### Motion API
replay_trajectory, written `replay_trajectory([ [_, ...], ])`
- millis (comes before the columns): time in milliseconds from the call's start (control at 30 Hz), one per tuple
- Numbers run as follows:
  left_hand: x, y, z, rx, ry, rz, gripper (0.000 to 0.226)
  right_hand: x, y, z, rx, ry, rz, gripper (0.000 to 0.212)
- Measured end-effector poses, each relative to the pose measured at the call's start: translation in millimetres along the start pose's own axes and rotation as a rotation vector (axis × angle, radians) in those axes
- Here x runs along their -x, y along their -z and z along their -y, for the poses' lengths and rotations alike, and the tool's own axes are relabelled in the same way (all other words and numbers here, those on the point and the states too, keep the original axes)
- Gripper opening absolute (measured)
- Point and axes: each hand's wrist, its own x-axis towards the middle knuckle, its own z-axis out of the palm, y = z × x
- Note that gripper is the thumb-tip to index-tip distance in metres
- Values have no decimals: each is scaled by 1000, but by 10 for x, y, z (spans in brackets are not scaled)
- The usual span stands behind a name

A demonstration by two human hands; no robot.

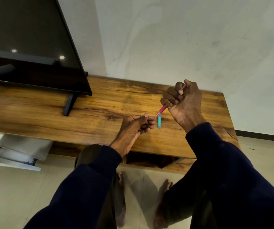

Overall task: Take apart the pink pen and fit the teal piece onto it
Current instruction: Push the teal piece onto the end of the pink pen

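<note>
My right hand (pixel 181 100) is fisted around the pink pen (pixel 161 110), which slants down to the left with its pointed tip sticking out below the fist and its top end showing above the thumb. My left hand (pixel 137 125) has thumb and forefinger pinched together right at the pen's tip; whether they grip the tip or a small part is hidden. The teal piece (pixel 159 121) is a short tube lying on the wooden table (pixel 99 103), just below the pen tip and just right of my left fingertips.
A flat black TV (pixel 30 43) on a dark stand foot (pixel 69 104) fills the table's left half. The white wall rises behind the table. Under the table are open wooden shelves, a white drawer unit (pixel 14 152) at the left, and a tiled floor with my bare feet.
</note>
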Motion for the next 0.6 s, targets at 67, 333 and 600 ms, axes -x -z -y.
replay_trajectory([
  [67,-7,-2,4,9,3,-2,22,-5,-11,2,0,-2,5,51],
  [333,4,-40,-20,5,-30,47,29,11,-72,33,-15,-4,-6,51],
  [600,45,-81,-24,21,-40,49,34,30,-89,66,-18,-5,-4,52],
])
